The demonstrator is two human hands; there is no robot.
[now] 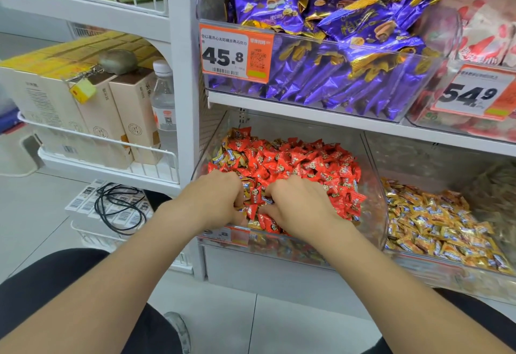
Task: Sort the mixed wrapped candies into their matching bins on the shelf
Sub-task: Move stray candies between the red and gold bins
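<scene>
A clear bin point(375, 208) on the bottom shelf holds a heap of red wrapped candies point(301, 164) with some gold ones mixed in near the front. Both my hands are inside its front part. My left hand point(217, 200) has its fingers curled down into the candies, and gold wrappers show under the fingertips. Beside it, my right hand point(296, 203) also digs into the pile with bent fingers. What each hand holds is hidden by the fingers. To the right, a second clear bin point(418, 258) is filled with gold wrapped candies point(435, 225).
Above, a clear bin of purple snack packs point(335, 46) carries a 45.8 price tag point(234, 55). A 54.9 tag point(472, 94) hangs at the right. Left of the shelf post are boxes, a water bottle point(163, 97) and a black cable point(120, 205) on low boxes.
</scene>
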